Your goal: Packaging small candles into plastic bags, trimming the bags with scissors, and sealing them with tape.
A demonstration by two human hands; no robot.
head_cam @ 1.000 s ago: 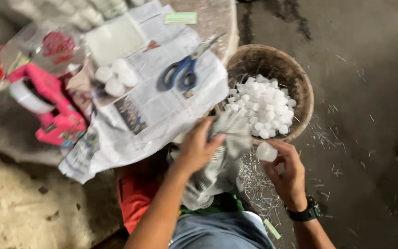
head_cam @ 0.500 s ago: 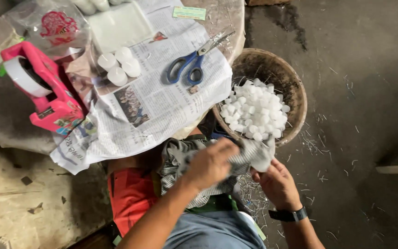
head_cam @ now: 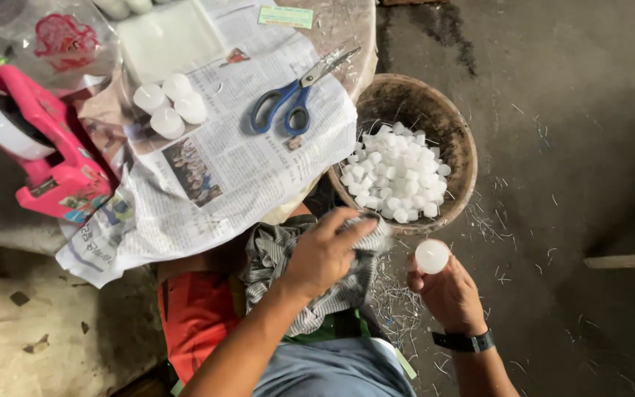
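Small white round candle (head_cam: 432,256) – upright, beside striped grey cloth (head_cam: 310,290).

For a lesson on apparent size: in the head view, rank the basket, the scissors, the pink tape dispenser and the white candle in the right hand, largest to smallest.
1. Basket
2. Pink tape dispenser
3. Scissors
4. White candle, held in the right hand; it sits nearer the camera, yet looks smallest.

White candles (head_cam: 398,173) fill a brown basket (head_cam: 458,140); blue-handled scissors (head_cam: 292,103) lie on printed newspaper (head_cam: 251,176); the tape dispenser (head_cam: 53,158) is pink, and the cloth (head_cam: 336,290) grey-striped.
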